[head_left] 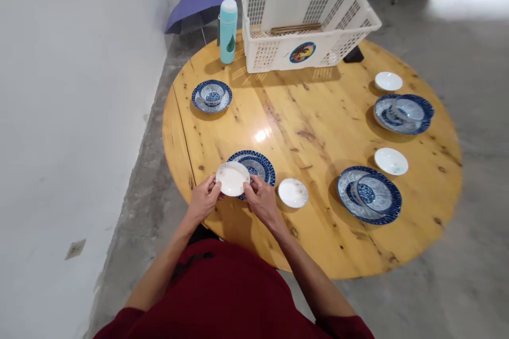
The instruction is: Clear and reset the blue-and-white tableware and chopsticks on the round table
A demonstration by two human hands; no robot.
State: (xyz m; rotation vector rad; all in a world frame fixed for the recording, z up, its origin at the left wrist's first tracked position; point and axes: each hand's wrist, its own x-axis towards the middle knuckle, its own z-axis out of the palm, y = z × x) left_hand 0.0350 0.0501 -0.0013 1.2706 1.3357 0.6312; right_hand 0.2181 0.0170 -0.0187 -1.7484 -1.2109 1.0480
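Note:
Between my two hands is a small white dish (233, 178), gripped at its rim from both sides. My left hand (205, 198) pinches its left edge, and my right hand (260, 197) pinches the right edge. Behind and partly under the dish in view sits a blue-patterned plate (270, 167) with a bowl on it, half hidden. To the right of my right hand lies another small white dish (293, 193) on the round wooden table (318, 143).
A white plastic basket (274, 53) holding chopsticks (296, 28) stands at the back, beside a light-blue bottle (228, 34). Other blue plates with bowls (392, 209) (212, 108) (425, 108) and white dishes (391, 161) (388, 81) lie around the table. A wall (79, 90) is at left.

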